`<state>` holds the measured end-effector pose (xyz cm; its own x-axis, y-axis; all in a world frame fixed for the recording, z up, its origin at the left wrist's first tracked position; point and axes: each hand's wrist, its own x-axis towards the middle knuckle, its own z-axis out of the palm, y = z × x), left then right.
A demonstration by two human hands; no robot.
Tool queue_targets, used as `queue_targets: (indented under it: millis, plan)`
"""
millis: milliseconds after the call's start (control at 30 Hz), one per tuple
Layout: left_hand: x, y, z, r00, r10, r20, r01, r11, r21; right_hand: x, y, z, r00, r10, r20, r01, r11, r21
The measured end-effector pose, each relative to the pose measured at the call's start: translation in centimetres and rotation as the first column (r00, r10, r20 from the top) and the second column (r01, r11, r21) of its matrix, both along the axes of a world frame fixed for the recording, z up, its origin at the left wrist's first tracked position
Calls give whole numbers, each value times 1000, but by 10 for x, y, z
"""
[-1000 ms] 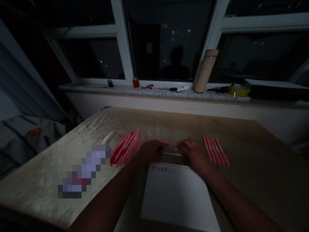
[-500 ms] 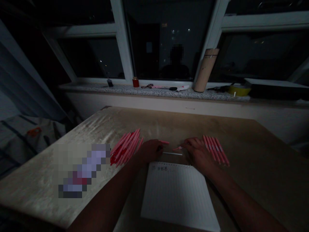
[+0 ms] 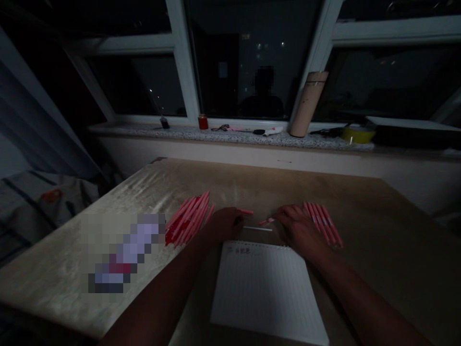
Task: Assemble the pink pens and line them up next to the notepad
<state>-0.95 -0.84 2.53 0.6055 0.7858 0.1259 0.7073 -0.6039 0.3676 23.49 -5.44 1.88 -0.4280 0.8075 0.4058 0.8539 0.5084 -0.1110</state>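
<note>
My left hand (image 3: 228, 225) is closed around a pink pen part (image 3: 246, 212), whose end sticks out to the right. Opposite it, my right hand (image 3: 293, 222) pinches another pink pen piece (image 3: 265, 221) that points left. The two pieces are apart. Between the hands a thin white pen refill (image 3: 258, 228) lies on the table. Left of my left hand is a heap of pink pens (image 3: 190, 218) on something red. A row of several pink pens (image 3: 322, 223) lies beside my right hand. Below the hands rests a lined spiral notebook (image 3: 268, 293), with some writing at its top.
The table (image 3: 252, 185) reaches to the wall under a window. A blurred-out object (image 3: 126, 254) lies at left. On the sill (image 3: 144, 129) stand a red jar (image 3: 203, 122), a tall tan cylinder (image 3: 309, 105) and a yellow tape roll (image 3: 358, 134).
Both hands stay almost in place, with the pink pieces still in them. The view has shifted very slightly.
</note>
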Motion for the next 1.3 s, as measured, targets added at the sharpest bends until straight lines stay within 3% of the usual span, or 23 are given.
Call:
queue_targets:
  millis: [267,533,700,833,1067,1300]
  plan:
    - [1,3,-5,999,48,8,-48,998,46,-4,2,-1,997,2,-82,-6,999,-46]
    - [0,12,-12,969,198,147,-230,943,241,-8,18,-16,962,16,-273,-62,985,-161]
    - [-1,19,-19,979,188,78,-201,951,234,-4,23,-21,962,-19,-274,-35,981,-191]
    - [-1,21,-22,986,162,40,-167,961,221,1,22,-21,965,-57,-254,20,989,-147]
    - [-2,22,-22,990,133,42,-139,965,222,4,26,-24,964,-125,-237,92,985,-145]
    - [-2,23,-24,990,136,46,-143,967,210,4,28,-26,975,-110,-194,86,988,-130]
